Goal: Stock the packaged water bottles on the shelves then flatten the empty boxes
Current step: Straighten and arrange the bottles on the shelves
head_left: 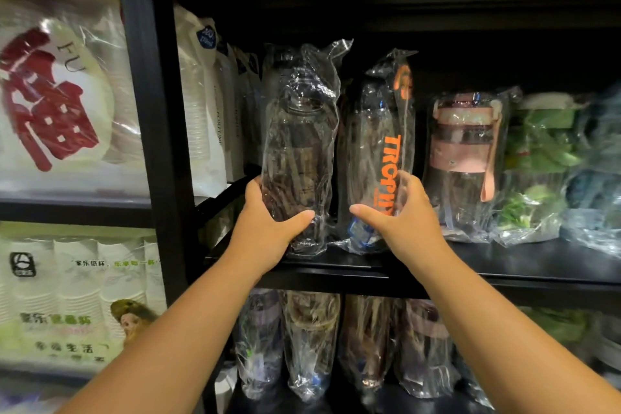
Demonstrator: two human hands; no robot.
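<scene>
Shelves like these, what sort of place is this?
Probably a shop or its stockroom. Black shelves carry rows of wrapped bottles, paper cup packs sit left, the left hand grips a clear bottle, the right hand an orange-lettered bottle.

Three bottles in crinkled clear wrap stand upright side by side near the front edge of the black shelf. The dark bottle is at the left, gripped low by the left hand. Just right of it the orange-lettered bottle has the right hand curled round its lower part, and the pink-banded bottle stands further right. More wrapped bottles stand in a row below.
</scene>
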